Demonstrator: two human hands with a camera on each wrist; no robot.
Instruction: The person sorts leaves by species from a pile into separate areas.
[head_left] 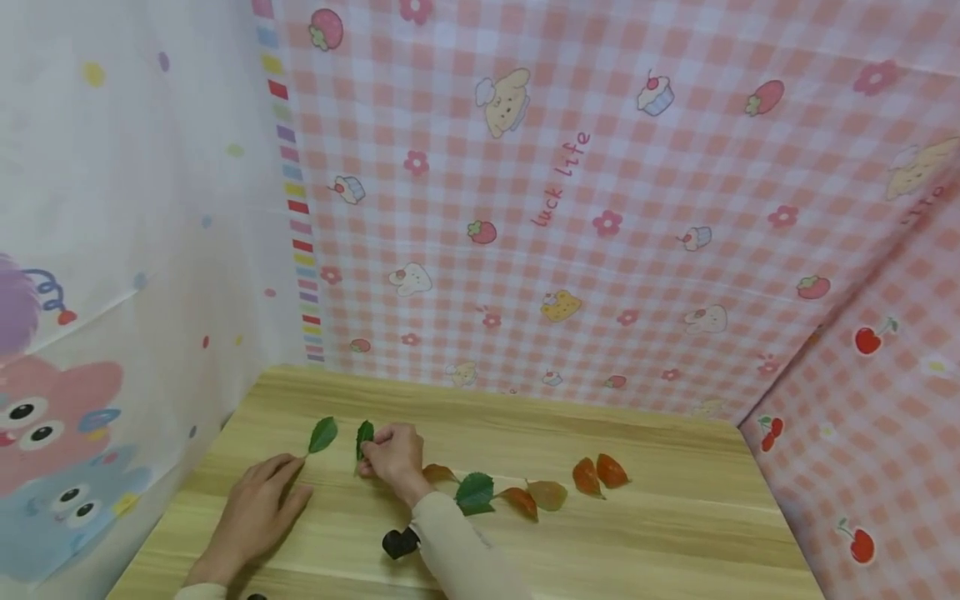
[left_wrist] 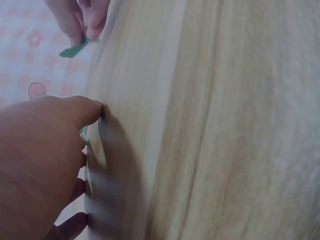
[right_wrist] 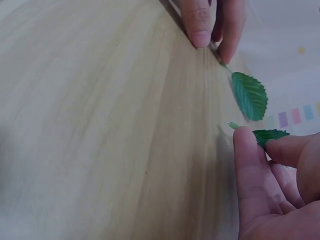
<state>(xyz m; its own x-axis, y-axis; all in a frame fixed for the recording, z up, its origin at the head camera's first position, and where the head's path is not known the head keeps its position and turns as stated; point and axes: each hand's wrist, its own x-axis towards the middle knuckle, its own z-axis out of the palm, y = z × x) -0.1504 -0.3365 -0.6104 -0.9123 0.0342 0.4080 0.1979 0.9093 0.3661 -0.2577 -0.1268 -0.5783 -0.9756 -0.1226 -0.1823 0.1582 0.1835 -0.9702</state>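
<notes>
My right hand (head_left: 395, 457) pinches a small green leaf (head_left: 364, 435) between thumb and fingers, just above the table. In the right wrist view this leaf (right_wrist: 270, 135) has a toothed edge, and its pale stem end pokes out past a fingertip. Flat on the wood at the left lies another green leaf (head_left: 322, 435). My left hand (head_left: 258, 508) rests on the table with relaxed fingers, a fingertip at that leaf's stem. In the left wrist view, my left hand (left_wrist: 40, 155) mostly hides the flat leaf.
Right of my right hand lies a row of leaves: a brownish one (head_left: 439, 473) partly behind my wrist, a dark green one (head_left: 475, 492), a red-brown one (head_left: 521, 502), a yellowish one (head_left: 550, 495) and two orange ones (head_left: 587, 477). Patterned cloth (head_left: 525, 275) stands behind the table (head_left: 637, 550).
</notes>
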